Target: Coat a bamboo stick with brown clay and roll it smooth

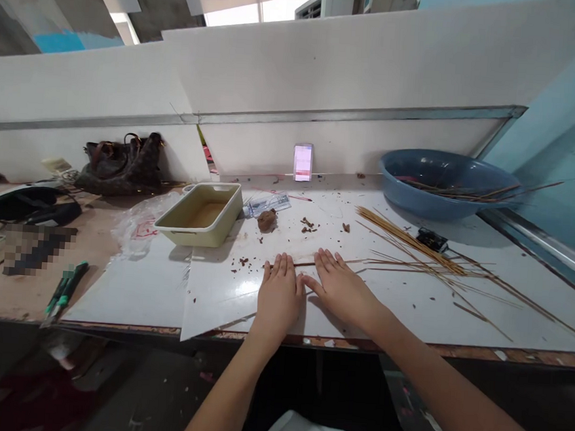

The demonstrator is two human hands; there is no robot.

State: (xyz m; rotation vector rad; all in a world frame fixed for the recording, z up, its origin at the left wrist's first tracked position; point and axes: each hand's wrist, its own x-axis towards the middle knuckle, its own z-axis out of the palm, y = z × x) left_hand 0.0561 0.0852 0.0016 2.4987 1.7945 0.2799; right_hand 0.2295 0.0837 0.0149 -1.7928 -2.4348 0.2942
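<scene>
My left hand (280, 297) lies flat, fingers stretched out together, over a thin brown stick (306, 264) on the white board (222, 303). Beside it my right hand (344, 290) also presses palm-down on the stick, its thumb pointing toward the left hand. A short length of the stick shows between the hands; the rest under my fingers is hidden. Beyond the left hand sits a brown clay-like lump (267, 220). Small brown crumbs (308, 225) lie past the fingers. A bundle of thin tan sticks (408, 238) and several loose darker ones spread to the right.
A pale green tub (192, 236) stands at left, near a dark handbag (123, 164) and green-handled pliers (66, 288). A lit phone (302, 162) leans on the back wall. At back right, a blue basin (392, 190) holds more sticks. A small black object (432, 239) lies by the bundle.
</scene>
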